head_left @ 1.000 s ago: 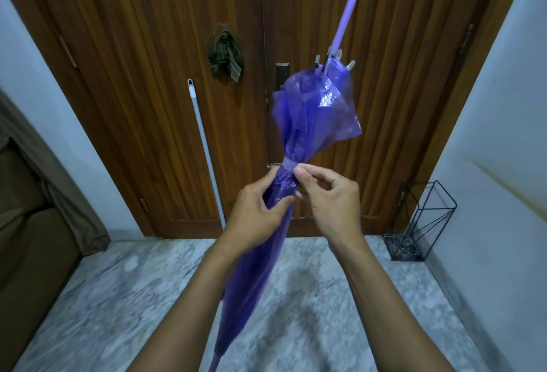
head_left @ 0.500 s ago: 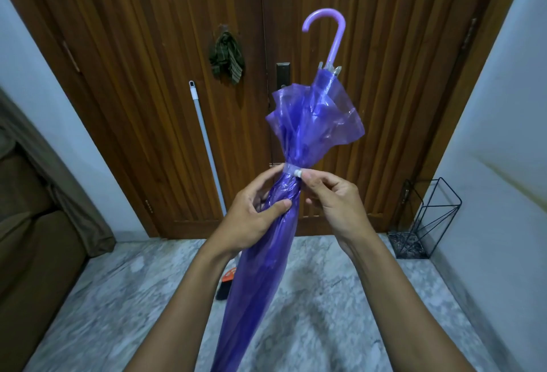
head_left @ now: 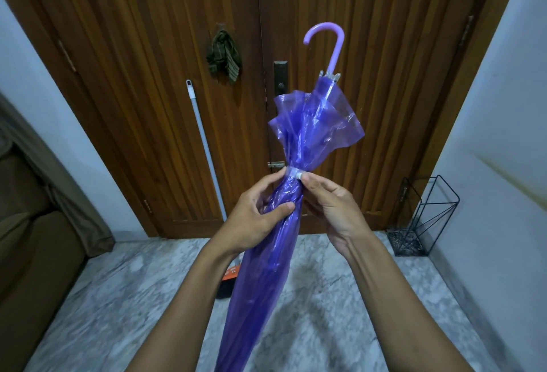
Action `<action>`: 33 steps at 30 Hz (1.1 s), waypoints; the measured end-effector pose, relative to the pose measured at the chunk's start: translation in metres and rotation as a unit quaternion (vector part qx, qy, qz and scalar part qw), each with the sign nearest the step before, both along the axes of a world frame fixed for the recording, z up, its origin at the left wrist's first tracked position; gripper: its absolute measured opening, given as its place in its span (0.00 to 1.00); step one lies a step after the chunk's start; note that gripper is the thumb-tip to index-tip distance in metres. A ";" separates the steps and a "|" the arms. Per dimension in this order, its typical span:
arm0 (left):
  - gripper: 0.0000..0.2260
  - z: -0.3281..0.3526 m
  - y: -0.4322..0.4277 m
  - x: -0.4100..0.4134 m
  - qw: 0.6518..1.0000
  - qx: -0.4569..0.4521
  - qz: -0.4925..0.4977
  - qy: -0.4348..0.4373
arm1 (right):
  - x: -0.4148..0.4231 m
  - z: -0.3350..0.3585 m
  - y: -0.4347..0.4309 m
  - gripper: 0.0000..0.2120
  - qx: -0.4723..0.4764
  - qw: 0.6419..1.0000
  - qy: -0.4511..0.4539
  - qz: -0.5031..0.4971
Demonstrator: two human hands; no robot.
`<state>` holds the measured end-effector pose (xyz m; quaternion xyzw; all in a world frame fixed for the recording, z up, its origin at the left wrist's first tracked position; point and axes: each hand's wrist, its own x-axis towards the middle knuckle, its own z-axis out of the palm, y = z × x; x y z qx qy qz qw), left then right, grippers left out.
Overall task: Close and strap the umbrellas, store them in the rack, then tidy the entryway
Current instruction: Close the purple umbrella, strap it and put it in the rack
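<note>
Umbrella (head_left: 266, 282) likely light, film slick and floppy — left hand (head_left: 254, 214) wraps its waist, right hand (head_left: 328, 208) pinches strap (head_left: 293, 171).

White walls (head_left: 503, 123) flank a wooden door (head_left: 133, 75), marble floor (head_left: 118, 297).

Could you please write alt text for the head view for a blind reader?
A closed purple umbrella is held handle-up before a wooden door: the left hand grips it while the right hand pinches its strap. A black wire rack stands by the right wall.
</note>
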<state>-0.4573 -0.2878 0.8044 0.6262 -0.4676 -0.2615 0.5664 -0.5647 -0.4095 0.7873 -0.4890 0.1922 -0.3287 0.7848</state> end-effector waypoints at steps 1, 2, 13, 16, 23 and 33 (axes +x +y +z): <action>0.26 0.000 0.000 -0.001 1.000 0.002 -0.001 -0.002 | 0.000 0.000 0.000 0.25 0.000 1.000 0.003 0.001; 0.26 0.000 0.000 -0.001 1.000 0.004 -0.002 -0.004 | 0.000 0.000 -0.001 0.24 0.002 1.000 0.007 0.000; 0.26 -0.014 -0.002 0.001 0.999 0.032 -0.019 -0.040 | -0.002 -0.005 -0.001 0.12 -0.013 0.999 0.010 0.033; 0.27 -0.015 -0.002 0.001 0.999 0.032 -0.015 -0.038 | -0.006 -0.005 -0.001 0.12 -0.041 0.998 -0.002 0.043; 0.28 -0.016 -0.010 -0.005 0.997 0.013 0.039 -0.064 | 0.005 -0.006 0.007 0.16 -0.093 0.977 0.063 -0.179; 0.28 -0.017 -0.014 -0.006 0.993 0.022 0.055 -0.103 | 0.000 -0.008 0.009 0.04 -0.154 0.967 0.084 -0.187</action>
